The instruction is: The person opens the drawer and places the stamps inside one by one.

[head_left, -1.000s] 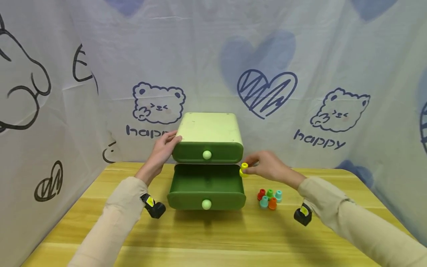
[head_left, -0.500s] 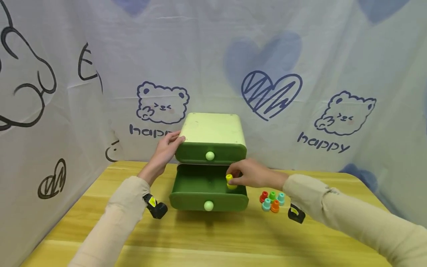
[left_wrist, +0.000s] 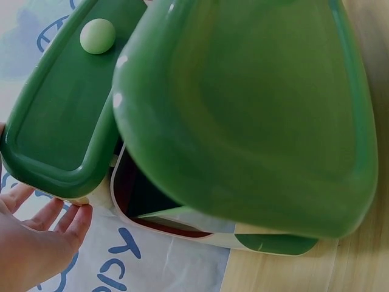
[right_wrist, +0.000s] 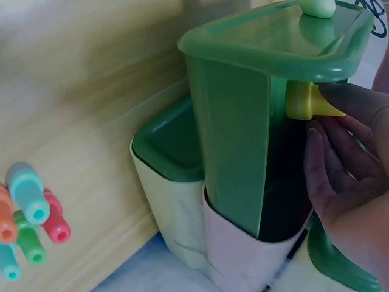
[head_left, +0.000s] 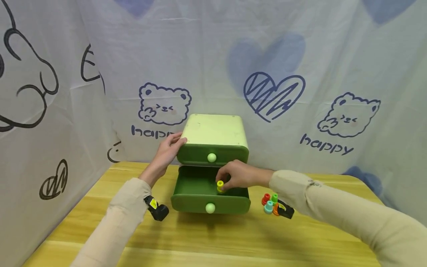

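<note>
Between the thumb and fingers of my right hand point(head_left: 241, 173) is a small yellow stepped peg point(head_left: 220, 186), pinched inside the pulled-out lower green drawer point(head_left: 186, 203). From the right wrist view, the yellow peg point(right_wrist: 299, 100) appears close behind the drawer's front panel. My left hand point(head_left: 165, 154) rests against the left side of the pale green cabinet point(head_left: 215, 129), by its upper drawer point(head_left: 193, 154), which is pushed in. In the left wrist view, the fingers point(left_wrist: 78, 224) touch the cabinet's side near that drawer's front. Part of the lower drawer's inside is hidden by my right hand.
Right of the cabinet, several similar pegs stand grouped on the wooden table point(head_left: 213, 244): red point(head_left: 265, 199), green point(head_left: 274, 197), light blue point(head_left: 268, 207) and orange ones. My wrist camera point(head_left: 285, 210) partly covers them. A patterned curtain point(head_left: 213, 55) hangs behind.
My right hand has carried the yellow peg leftward from beside the cabinet, over the drawer's right wall and down into the lower drawer. The left hand stays against the cabinet.
</note>
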`<state>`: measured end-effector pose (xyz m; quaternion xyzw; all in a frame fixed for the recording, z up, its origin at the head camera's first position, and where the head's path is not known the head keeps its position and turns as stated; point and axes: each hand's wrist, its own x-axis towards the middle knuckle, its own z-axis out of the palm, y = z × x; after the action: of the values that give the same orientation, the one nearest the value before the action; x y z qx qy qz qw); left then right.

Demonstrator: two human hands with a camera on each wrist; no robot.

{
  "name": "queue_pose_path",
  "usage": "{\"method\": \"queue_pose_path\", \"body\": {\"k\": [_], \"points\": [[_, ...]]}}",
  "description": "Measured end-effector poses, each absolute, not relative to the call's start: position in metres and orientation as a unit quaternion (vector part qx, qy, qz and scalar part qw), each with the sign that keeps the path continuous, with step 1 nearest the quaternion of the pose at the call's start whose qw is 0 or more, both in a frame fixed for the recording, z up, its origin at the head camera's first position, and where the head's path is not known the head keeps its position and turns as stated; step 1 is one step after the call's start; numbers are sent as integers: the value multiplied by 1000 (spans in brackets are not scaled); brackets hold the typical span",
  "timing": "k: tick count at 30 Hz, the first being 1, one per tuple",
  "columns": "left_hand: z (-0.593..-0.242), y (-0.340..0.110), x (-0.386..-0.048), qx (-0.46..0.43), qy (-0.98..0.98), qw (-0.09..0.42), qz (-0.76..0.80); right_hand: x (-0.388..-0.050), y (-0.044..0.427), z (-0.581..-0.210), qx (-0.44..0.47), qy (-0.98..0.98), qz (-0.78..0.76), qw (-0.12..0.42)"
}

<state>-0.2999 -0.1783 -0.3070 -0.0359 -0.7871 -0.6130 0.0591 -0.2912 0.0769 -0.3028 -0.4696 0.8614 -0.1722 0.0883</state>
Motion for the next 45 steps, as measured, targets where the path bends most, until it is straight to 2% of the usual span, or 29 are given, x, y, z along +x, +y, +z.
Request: {"method": "queue_pose_path", "body": {"k": [5,11,45], "points": [[-308,-177,-300,-37,-783,57,-618,-292,70,-311,-469,858,-188,93],[-310,-175,-300,-39,-782,57,-620,-292,66,-320,-449,854,-230,126],[-308,-178,-301,-35,-781,64,-620,-303,64,-332,-411,865,-266,110]]}}
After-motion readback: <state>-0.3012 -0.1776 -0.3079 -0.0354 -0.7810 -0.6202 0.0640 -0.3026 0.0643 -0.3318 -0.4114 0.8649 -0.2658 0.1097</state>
